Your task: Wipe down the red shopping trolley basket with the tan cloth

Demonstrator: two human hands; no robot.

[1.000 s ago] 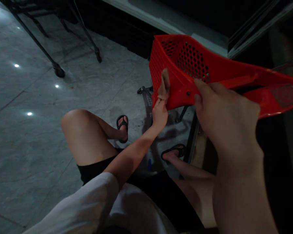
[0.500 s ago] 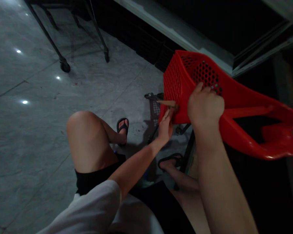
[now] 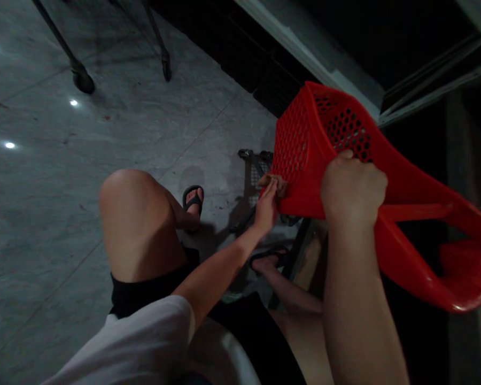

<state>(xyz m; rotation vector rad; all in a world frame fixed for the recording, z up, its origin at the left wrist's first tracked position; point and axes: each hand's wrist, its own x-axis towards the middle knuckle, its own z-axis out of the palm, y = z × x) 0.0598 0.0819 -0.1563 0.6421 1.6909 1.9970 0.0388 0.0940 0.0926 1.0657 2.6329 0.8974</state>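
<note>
A red plastic shopping cart basket (image 3: 304,176) with honeycomb holes tilts across the right of the head view. My right hand (image 3: 353,187) is closed in a fist over its rim. Low on the near side, my left hand (image 3: 266,206) presses a crumpled brownish cloth (image 3: 279,183) against the red plastic, its fingers stretched along it. Part of the cloth is hidden behind the fingers. Below the basket, a dark caster (image 3: 246,154) and part of the cart's frame show.
Another cart's dark legs end in a caster (image 3: 83,80) at the upper left. Dark crates (image 3: 240,59) line a pale ledge (image 3: 304,53) behind the basket. My sandalled foot (image 3: 193,203) and bent knee (image 3: 132,208) are on the grey tiled floor (image 3: 44,230).
My left hand and the cloth have slid down slightly along the basket's side, and the cloth looks more crumpled. The basket and my right hand appear lower and further right in view.
</note>
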